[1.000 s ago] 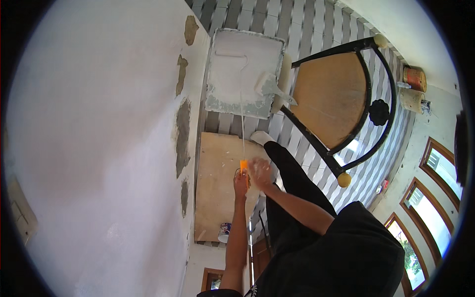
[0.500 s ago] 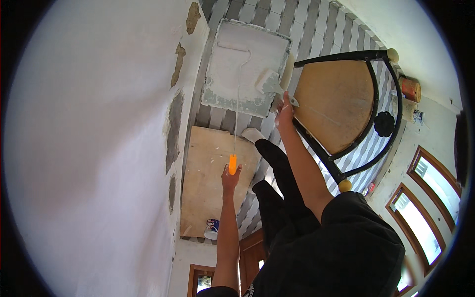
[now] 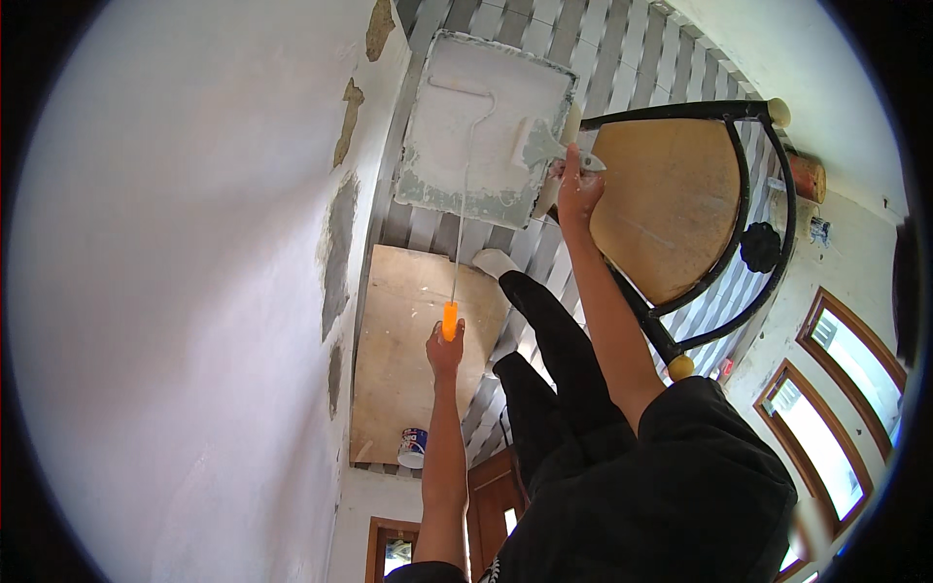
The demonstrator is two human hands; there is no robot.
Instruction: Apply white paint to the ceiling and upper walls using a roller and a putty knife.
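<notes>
My left hand (image 3: 445,345) grips the orange handle (image 3: 450,321) of a paint roller. Its long wire reaches up to the white roller head (image 3: 457,85) lying in a paint-smeared tray (image 3: 421,190). My right hand (image 3: 581,194) grips the pale handle of a paint-covered brush (image 3: 539,144), whose head rests over the right part of the tray. A black-framed chair (image 3: 666,204) with a tan wooden panel is just right of that hand.
A pale wall (image 3: 175,272) with peeled patches runs along the left. A wooden board (image 3: 398,360) with a small can (image 3: 412,447) lies on the striped tile floor (image 3: 607,44). Containers (image 3: 807,177) stand along the right wall; wood-framed windows (image 3: 843,369) are lower right.
My right hand left the roller handle, moved up to the brush and took hold of it; the brush has shifted slightly. My left hand still holds the roller, a little lower left in view.
</notes>
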